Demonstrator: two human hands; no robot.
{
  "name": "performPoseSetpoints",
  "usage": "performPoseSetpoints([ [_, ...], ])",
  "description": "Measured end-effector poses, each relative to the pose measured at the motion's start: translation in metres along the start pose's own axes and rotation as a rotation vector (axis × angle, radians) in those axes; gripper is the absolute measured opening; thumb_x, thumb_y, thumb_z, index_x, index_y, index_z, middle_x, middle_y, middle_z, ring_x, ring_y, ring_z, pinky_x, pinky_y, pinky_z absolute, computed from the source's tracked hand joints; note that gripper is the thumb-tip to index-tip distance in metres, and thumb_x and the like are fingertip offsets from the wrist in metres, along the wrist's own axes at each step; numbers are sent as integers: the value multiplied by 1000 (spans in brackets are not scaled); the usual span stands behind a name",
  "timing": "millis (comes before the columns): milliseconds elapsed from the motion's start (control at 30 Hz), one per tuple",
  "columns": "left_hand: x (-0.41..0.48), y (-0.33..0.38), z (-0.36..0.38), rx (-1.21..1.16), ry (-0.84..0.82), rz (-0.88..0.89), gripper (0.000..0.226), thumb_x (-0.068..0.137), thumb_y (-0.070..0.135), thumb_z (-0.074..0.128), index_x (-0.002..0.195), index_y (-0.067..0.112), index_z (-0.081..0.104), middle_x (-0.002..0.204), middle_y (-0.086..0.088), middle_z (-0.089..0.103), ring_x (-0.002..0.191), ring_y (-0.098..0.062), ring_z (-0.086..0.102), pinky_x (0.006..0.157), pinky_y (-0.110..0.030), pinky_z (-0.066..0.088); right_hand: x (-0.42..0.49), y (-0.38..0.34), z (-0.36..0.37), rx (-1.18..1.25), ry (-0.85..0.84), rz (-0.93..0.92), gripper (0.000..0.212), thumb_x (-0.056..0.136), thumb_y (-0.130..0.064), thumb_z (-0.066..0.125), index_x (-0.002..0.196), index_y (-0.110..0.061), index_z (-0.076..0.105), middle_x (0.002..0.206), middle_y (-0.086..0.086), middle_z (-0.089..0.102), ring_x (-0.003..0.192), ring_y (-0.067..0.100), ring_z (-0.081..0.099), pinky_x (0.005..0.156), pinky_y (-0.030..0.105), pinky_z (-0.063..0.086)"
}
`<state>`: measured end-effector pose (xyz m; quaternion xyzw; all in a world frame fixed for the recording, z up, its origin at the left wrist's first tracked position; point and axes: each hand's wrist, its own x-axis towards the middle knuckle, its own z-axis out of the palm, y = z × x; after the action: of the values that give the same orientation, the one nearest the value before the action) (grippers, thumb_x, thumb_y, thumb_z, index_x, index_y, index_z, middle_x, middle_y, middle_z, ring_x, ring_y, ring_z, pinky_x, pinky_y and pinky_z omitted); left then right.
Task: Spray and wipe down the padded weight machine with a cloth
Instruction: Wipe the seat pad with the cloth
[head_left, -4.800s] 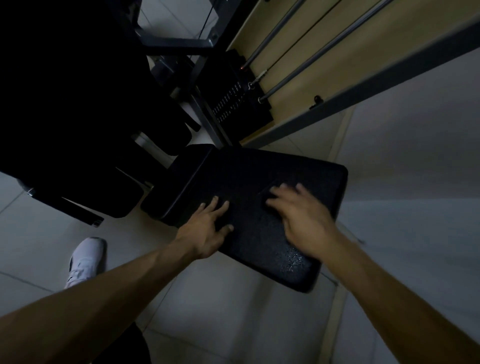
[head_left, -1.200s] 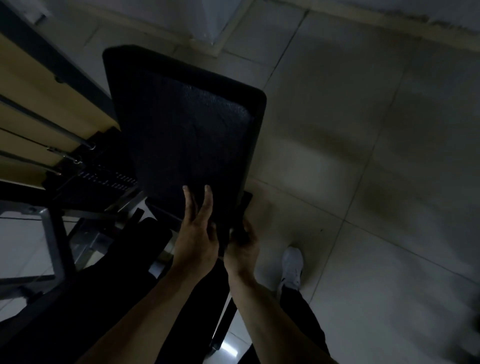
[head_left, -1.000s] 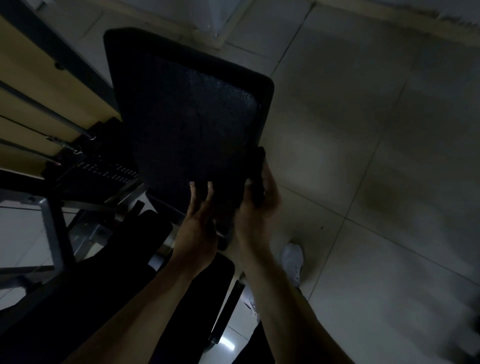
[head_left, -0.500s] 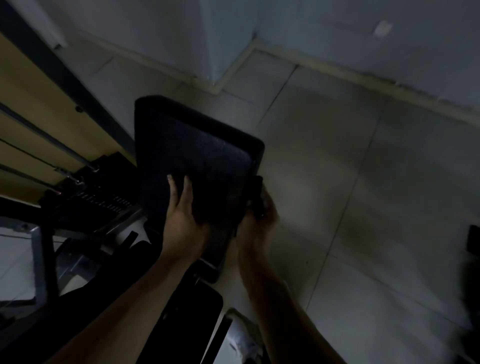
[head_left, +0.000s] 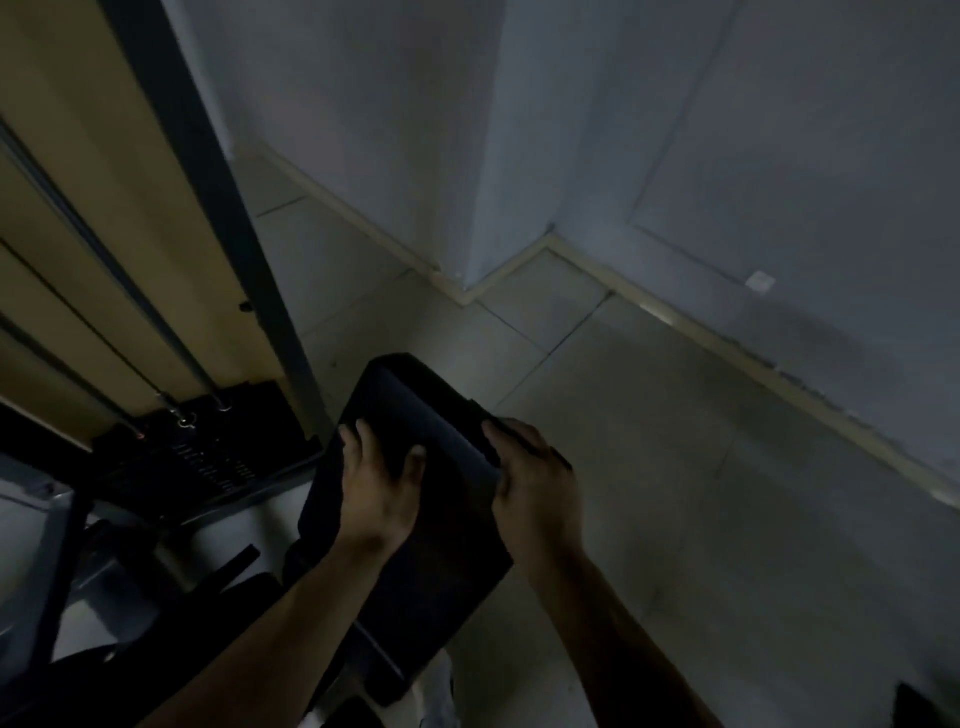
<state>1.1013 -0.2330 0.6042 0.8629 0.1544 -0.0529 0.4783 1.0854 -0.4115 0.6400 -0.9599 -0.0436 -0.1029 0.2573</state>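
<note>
The black padded seat (head_left: 441, 571) of the weight machine runs from the lower centre up toward the wall. My left hand (head_left: 379, 488) rests on the pad's upper part, palm down, fingers reaching toward its far end. My right hand (head_left: 535, 493) curls round the pad's right edge and grips what looks like a dark cloth (head_left: 550, 454) against it; only a dark strip of that shows past my knuckles. The light is dim, and I see no spray bottle.
The weight stack (head_left: 197, 452) with its cables and grey upright post (head_left: 249, 249) stands just left of the pad. A wall corner (head_left: 467, 280) juts out beyond it. Tiled floor (head_left: 701, 493) spreads to the right. A dark object (head_left: 924, 706) sits at the bottom right.
Both hands have slid along the pad toward its far end, the right hand staying on the right edge. The view has tilted up, showing more wall.
</note>
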Motion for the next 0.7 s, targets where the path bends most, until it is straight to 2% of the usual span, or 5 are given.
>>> performPoseSetpoints([
  [233, 51, -37, -11, -132, 34, -256, 118, 76, 96, 27, 156, 10, 20, 165, -12, 11, 151, -36, 22, 118, -54, 31, 87, -68, 49, 63, -96, -197, 50, 93, -1, 63, 139, -18, 62, 148, -1, 57, 117, 24, 67, 91, 37, 60],
  [333, 61, -61, -11, -172, 17, -247, 102, 83, 92, 27, 157, 21, 27, 158, -7, 30, 147, -29, 34, 116, -50, 37, 128, -91, 71, 1, -251, -300, 50, 93, -2, 62, 139, -21, 62, 146, -3, 56, 109, 25, 68, 91, 37, 57],
  [433, 51, -65, -8, -155, 15, -163, 97, 87, 87, 36, 163, 32, 10, 170, 6, 14, 155, -21, 19, 123, -48, 29, 166, -109, 66, -210, -562, -404, 57, 94, -3, 59, 146, -28, 56, 148, -4, 52, 121, 23, 62, 103, 35, 50],
  [533, 41, -85, -8, -226, 33, -383, 122, 76, 93, 44, 164, 21, 0, 171, 4, -6, 157, -21, 2, 127, -45, 16, 200, -136, 70, -432, -936, -474, 48, 100, -9, 55, 145, -23, 56, 143, 5, 57, 127, 26, 56, 107, 38, 47],
  [700, 26, -130, 3, -486, -28, -678, 150, 52, 100, 58, 164, 21, -2, 169, 2, -16, 157, -21, -7, 128, -45, 11, 207, -164, 130, -692, -1231, -545, 36, 103, -13, 51, 138, -14, 58, 135, 7, 59, 120, 24, 58, 102, 37, 51],
])
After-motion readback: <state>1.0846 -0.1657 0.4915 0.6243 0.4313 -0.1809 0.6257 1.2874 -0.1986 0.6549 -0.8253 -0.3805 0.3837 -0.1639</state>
